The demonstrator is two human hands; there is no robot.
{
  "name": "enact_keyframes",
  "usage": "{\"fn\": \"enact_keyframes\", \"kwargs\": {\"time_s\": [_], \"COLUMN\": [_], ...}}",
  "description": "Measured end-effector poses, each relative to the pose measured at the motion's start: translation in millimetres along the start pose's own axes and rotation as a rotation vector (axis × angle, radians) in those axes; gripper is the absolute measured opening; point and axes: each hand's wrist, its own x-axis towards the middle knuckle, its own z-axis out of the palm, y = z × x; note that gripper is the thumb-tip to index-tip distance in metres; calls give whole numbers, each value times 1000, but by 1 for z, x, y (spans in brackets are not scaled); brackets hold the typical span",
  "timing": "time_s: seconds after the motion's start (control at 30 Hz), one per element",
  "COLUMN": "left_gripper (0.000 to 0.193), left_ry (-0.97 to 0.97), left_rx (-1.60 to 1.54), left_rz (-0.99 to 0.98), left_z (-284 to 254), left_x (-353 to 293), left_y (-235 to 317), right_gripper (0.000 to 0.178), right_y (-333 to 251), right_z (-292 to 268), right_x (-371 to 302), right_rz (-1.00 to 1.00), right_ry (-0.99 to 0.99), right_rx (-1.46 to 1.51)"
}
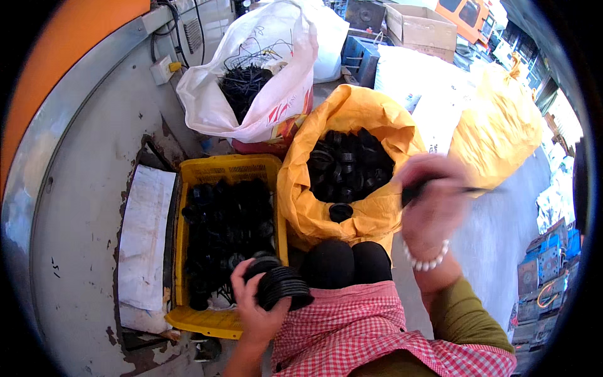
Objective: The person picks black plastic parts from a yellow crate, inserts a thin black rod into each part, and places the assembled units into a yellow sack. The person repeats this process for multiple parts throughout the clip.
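Note:
My left hand (pixel 260 311) is closed around a black ribbed round part (pixel 282 288), with stacked rings along its side. It holds the part over the near right corner of a yellow plastic crate (pixel 223 164), which is heaped with similar black parts (pixel 229 217). To the right, my right hand (pixel 436 195) is raised beside an orange-yellow sack (pixel 352 103) and smeared by motion. Its fingers curl round a dark object with a long thin end (pixel 478 189), too blurred to name. The opened sack holds many black round parts (pixel 348 166), one resting on its near inner fold.
Behind the crate stands a white sack (pixel 292 69) of thin black strips (pixel 245 88). A grey machine panel (pixel 81 188) borders the left. Full white (pixel 414 75) and yellow sacks (pixel 499 113) sit at the back right, near a cardboard box (pixel 421 31). Metal blocks (pixel 543 264) are stacked far right.

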Motion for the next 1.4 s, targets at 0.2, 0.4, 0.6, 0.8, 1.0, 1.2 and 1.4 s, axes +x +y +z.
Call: {"fn": "enact_keyframes", "kwargs": {"time_s": [0.2, 0.4, 0.6, 0.8, 1.0, 1.2, 1.4], "left_gripper": [44, 45, 46, 48, 49, 47, 50], "left_ry": [-38, 7, -163, -216, -331, -290, -382], "left_rx": [-462, -240, -200, -145, -44, -54, -33], "left_rz": [9, 197, 182, 228, 276, 285, 409], "left_z": [40, 34, 27, 38, 36, 39, 52], "left_x": [8, -4, -20, -32, -32, -37, -34], "left_y": [-1, -7, 0, -2, 6, 9, 14], "right_gripper": [46, 27, 29, 42, 44, 37, 26], "right_y": [5, -32, -45, -54, -53, -43, -34], "right_z": [58, 68, 35, 17, 8, -1, -1], "right_x": [139, -12, -124, -149, -155, -160, -172], "right_rz": [-253, 183, 1212, 1323, 1150, 1424, 1623], "right_ry": [246, -532, -742, -747, -854, -751, -514], "right_rx": [4, 767, 1301, 1307, 1314, 1564, 1575]}}
